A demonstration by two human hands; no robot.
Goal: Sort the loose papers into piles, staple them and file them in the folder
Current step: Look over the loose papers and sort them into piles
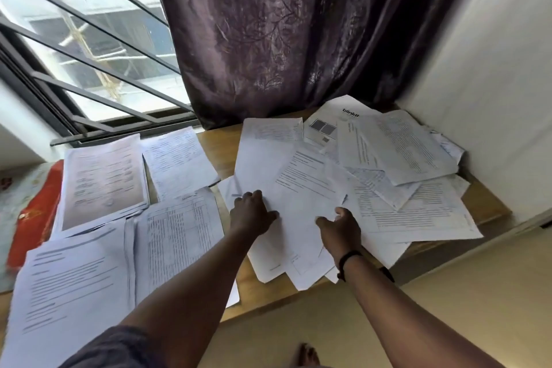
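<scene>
Loose papers (352,176) heaped in a fanned, overlapping mess across the right half of the wooden worktop (490,206), white printed sheets lying at all angles, some hanging past the near edge. At the far end of the heap, a sheet marked "blinkit" (334,120) with two grey squares and a small code. On the left, four sorted piles: a thick one with shaded print (103,179), a thinner one (179,158) just beside it, a table-ruled pile (176,236) nearer, and a text pile (71,287) nearest, its edges overlapping its neighbours.

Left hand (254,215) resting on the large top sheet (286,212) of the heap, fingers curled, thumb on the paper; grip closed on that sheet as far as visible. Right hand (340,230) on the same sheet's right side, thumb raised, fingers bent over the paper edge; whether pinching or only pressing cannot be told. Black band (348,260) on the right wrist.

Behind the worktop, a dark purple curtain (283,33) and a barred window (89,48). Red cloth bundle (35,215) left of the piles. Bare foot (307,355) on the floor below.
</scene>
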